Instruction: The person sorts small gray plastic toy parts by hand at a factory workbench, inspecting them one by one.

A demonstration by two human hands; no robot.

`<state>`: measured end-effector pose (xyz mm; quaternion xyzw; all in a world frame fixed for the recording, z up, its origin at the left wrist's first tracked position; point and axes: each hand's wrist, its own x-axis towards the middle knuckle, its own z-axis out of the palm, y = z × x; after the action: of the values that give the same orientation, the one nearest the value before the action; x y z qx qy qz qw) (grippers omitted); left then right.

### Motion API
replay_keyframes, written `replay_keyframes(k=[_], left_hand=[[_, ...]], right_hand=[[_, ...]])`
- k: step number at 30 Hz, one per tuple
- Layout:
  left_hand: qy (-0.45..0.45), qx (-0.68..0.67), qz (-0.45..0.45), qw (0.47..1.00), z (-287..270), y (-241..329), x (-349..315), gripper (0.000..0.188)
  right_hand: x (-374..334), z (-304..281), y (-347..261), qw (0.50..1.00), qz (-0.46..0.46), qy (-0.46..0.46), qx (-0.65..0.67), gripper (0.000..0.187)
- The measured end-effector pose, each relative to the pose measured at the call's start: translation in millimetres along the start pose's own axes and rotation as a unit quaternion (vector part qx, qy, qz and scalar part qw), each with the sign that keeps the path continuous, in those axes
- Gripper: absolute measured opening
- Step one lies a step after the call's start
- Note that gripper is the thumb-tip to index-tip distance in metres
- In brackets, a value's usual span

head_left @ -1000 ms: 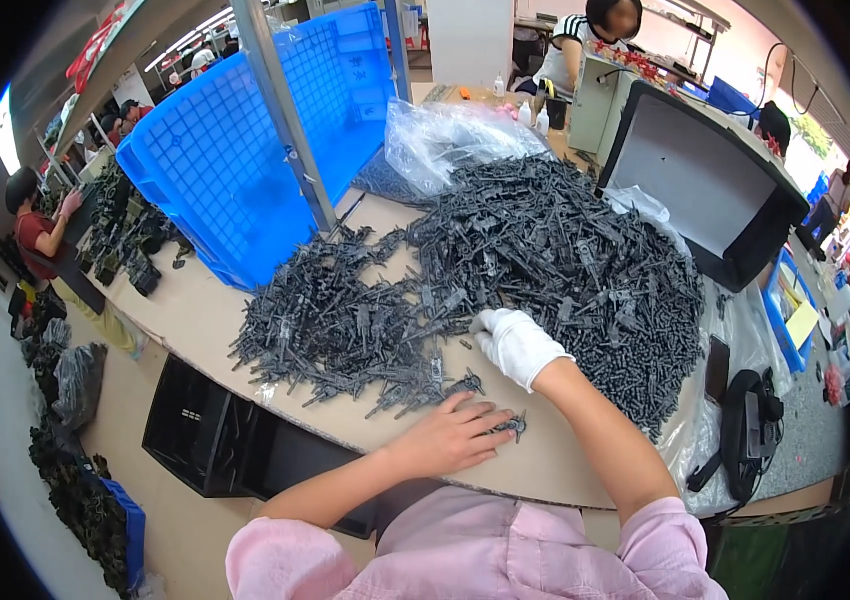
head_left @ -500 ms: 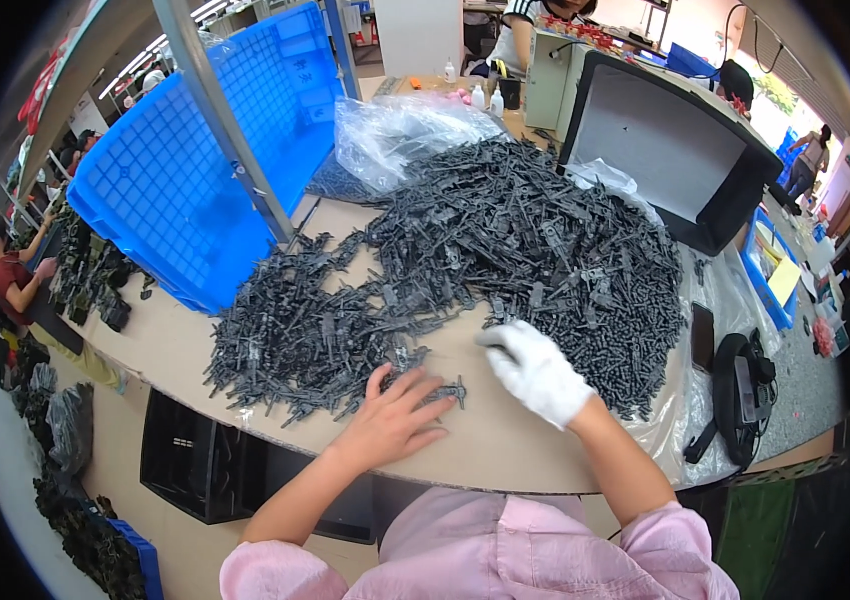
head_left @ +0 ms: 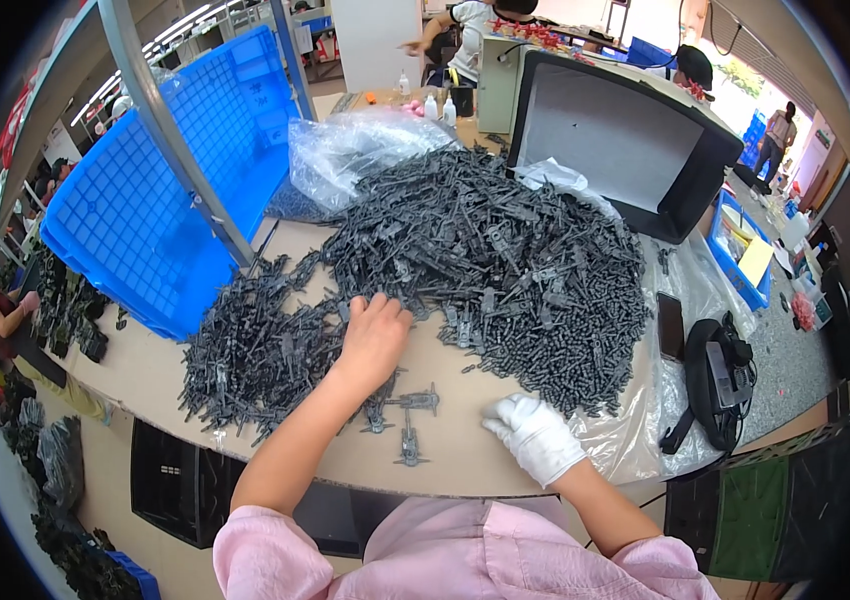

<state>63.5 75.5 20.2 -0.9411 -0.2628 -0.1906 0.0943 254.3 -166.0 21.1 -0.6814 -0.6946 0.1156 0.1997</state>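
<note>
A large heap of dark grey plastic parts (head_left: 490,225) covers the middle of the table. My bare left hand (head_left: 377,335) reaches to the gap between it and a smaller left heap of similar parts (head_left: 280,350). Its fingers are bent and close together; what lies under them is hidden. Near the front edge, my right hand (head_left: 533,438), in a white glove, rests curled on the board, its fingertips tucked out of sight. Between my arms lie separate grey parts, one sideways (head_left: 420,400) and one lengthwise (head_left: 410,445). Small ribbed dark pieces (head_left: 555,365) spread at the large heap's right front.
A blue crate (head_left: 160,190) leans at the left behind a metal post (head_left: 170,140). Clear plastic film (head_left: 365,150) lies behind the heap. A black tray (head_left: 625,140) stands at the back right. To the right are a phone (head_left: 670,325) and a black pouch (head_left: 720,385).
My left hand has moved forward to the heaps, its fingers now bent. My right hand has drawn back toward the front edge. Separate grey parts now show between my arms. The view has shifted.
</note>
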Motion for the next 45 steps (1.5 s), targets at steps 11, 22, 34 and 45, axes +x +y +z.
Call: replay_keyframes(k=[11,22,34,45], left_hand=[[0.023,-0.138,0.191,0.971,-56,93,-57,0.018],[-0.016,-0.228,-0.062,0.972,-28,124,-82,0.036],[0.005,-0.153,-0.087,0.984,-42,51,-73,0.031],[-0.028,-0.073,0.217,0.973,8,28,51,0.031]], right_hand=[[-6,-23,32,0.868,0.250,0.055,0.426,0.025],[-1,-17,14,0.909,0.248,-0.008,0.336,0.020],[-21,-21,27,0.899,0.288,0.031,0.329,0.024],[-28,-15,8,0.943,0.187,0.060,0.270,0.023]])
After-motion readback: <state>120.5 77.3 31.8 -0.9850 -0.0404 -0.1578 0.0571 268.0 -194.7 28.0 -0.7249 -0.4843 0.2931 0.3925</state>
